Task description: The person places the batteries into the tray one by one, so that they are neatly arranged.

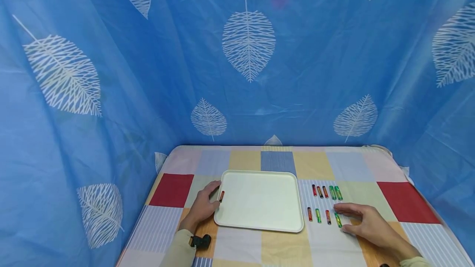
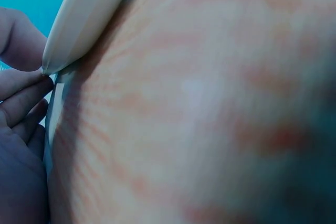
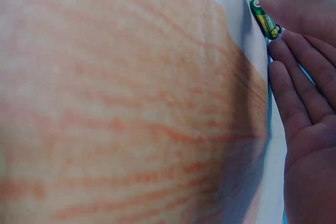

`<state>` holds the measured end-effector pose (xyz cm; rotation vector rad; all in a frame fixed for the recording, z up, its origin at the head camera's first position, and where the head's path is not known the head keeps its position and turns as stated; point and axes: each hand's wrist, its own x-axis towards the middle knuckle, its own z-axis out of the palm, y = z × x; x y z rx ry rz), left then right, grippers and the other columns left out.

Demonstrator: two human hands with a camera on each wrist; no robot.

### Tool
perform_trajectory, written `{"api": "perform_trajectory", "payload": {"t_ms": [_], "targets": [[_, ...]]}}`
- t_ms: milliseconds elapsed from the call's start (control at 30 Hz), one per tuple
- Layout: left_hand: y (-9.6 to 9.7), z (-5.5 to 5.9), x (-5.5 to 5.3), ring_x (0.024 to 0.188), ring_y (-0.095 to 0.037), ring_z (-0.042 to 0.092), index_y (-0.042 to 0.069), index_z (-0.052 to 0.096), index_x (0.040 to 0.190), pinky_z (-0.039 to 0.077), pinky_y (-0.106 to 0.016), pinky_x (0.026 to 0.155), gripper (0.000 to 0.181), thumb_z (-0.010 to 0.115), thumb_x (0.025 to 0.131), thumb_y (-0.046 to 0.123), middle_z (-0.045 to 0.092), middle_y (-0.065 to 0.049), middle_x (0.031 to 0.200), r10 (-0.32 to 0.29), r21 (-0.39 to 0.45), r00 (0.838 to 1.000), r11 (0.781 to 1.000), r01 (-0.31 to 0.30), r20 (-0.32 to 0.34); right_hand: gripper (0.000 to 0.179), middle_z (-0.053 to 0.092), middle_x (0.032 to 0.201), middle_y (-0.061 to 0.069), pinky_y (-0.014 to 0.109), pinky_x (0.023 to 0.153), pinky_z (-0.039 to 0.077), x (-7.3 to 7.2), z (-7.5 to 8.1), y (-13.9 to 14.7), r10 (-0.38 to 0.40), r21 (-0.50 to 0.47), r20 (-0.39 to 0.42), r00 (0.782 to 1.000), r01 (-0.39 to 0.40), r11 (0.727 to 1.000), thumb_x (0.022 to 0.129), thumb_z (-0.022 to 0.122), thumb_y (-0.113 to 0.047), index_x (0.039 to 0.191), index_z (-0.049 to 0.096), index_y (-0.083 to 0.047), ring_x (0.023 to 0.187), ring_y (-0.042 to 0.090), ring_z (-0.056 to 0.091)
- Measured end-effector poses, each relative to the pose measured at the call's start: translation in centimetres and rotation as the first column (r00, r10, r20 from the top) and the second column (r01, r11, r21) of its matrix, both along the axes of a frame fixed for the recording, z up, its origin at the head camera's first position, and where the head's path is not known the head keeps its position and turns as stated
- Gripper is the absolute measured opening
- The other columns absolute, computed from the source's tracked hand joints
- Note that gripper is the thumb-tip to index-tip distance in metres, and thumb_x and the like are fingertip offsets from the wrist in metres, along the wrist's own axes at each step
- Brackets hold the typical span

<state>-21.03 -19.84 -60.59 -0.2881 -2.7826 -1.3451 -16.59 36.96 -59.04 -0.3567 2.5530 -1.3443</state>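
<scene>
A cream rectangular tray [image 1: 259, 201] lies on the table, with one red and black battery [image 1: 222, 196] by its left rim. At that left edge my left hand [image 1: 203, 205] holds the tray; in the left wrist view the rim passes between thumb and fingers. To the right of the tray, my right hand [image 1: 365, 221] is at a green battery [image 1: 338, 220], thumb and index finger spread around its ends. The right wrist view puts the thumb [image 3: 304, 11] against or very near this battery, which still lies on the cloth. Whether the fingers press on it is hard to tell.
Batteries lie in two rows right of the tray: red [image 1: 320, 192] and green [image 1: 338, 193] ones behind, a red [image 1: 309, 214], a green [image 1: 318, 215] and another red one [image 1: 328, 216] in front. A patchwork cloth [image 1: 178, 190] covers the table; blue leaf-print curtains [image 1: 297, 73] surround it.
</scene>
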Motion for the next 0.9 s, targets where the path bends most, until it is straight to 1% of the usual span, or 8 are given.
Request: {"api": "perform_trajectory", "payload": {"t_ms": [100,267,367,467,667,900], "targets": [[0.0,0.0,0.1,0.154,-0.051,0.046,0.000,0.059,0.155,0.036,-0.071,0.125,0.071,0.069,0.085,-0.002,0.053,-0.027,0.163,-0.002,-0.003,1.000,1.000,0.002,-0.015,0.062,0.074,0.141,0.013,0.011,0.094,0.053,0.2,0.0,-0.3,-0.027,0.026,-0.008,1.000,0.027,0.999,0.084,0.095,-0.025,0.140,0.074,-0.010,0.116,-0.012,0.065],[0.0,0.0,0.1,0.155,-0.050,0.046,0.001,0.059,0.155,0.035,-0.071,0.126,0.071,0.069,0.085,-0.001,0.053,-0.027,0.163,-0.006,0.003,1.000,1.000,0.006,-0.019,0.063,0.074,0.141,0.008,0.011,0.096,0.052,0.4,0.0,-0.6,-0.063,0.088,-0.009,0.998,0.063,0.994,0.081,0.097,-0.028,0.138,0.076,-0.014,0.116,-0.009,0.065],[-0.1,-0.1,0.1,0.155,-0.049,0.046,0.001,0.059,0.156,0.035,-0.070,0.126,0.071,0.068,0.086,0.000,0.053,-0.026,0.163,-0.004,0.000,1.000,1.000,0.004,-0.015,0.062,0.075,0.140,0.006,0.011,0.096,0.052,0.4,-0.2,-0.7,-0.074,0.120,-0.025,0.997,0.076,0.990,0.080,0.097,-0.030,0.137,0.077,-0.017,0.117,-0.008,0.065],[0.0,-0.1,0.1,0.153,-0.050,0.047,0.000,0.059,0.155,0.036,-0.071,0.125,0.070,0.068,0.086,0.000,0.054,-0.027,0.162,-0.011,-0.013,1.000,1.000,0.011,-0.027,0.062,0.075,0.140,0.005,0.011,0.096,0.051,0.5,-0.2,-0.8,-0.081,0.143,-0.035,0.996,0.086,0.986,0.079,0.098,-0.029,0.136,0.077,-0.018,0.117,-0.009,0.064],[-0.1,-0.2,0.1,0.153,-0.048,0.049,0.000,0.057,0.157,0.038,-0.069,0.125,0.070,0.068,0.088,0.000,0.054,-0.026,0.162,-0.007,-0.022,1.000,1.000,0.007,-0.013,0.058,0.076,0.139,0.004,0.013,0.096,0.053,0.5,-0.2,-1.1,-0.079,0.172,-0.068,0.995,0.090,0.981,0.080,0.097,-0.025,0.135,0.078,-0.019,0.117,-0.007,0.064],[-0.2,-0.3,0.0,0.153,-0.048,0.049,0.000,0.057,0.157,0.038,-0.069,0.126,0.070,0.068,0.087,0.000,0.055,-0.025,0.162,-0.009,-0.017,1.000,1.000,0.009,-0.007,0.056,0.077,0.136,0.002,0.014,0.096,0.053,0.7,0.0,-1.3,-0.079,0.207,-0.099,0.992,0.098,0.973,0.080,0.097,-0.028,0.133,0.080,-0.021,0.117,-0.006,0.064]]}}
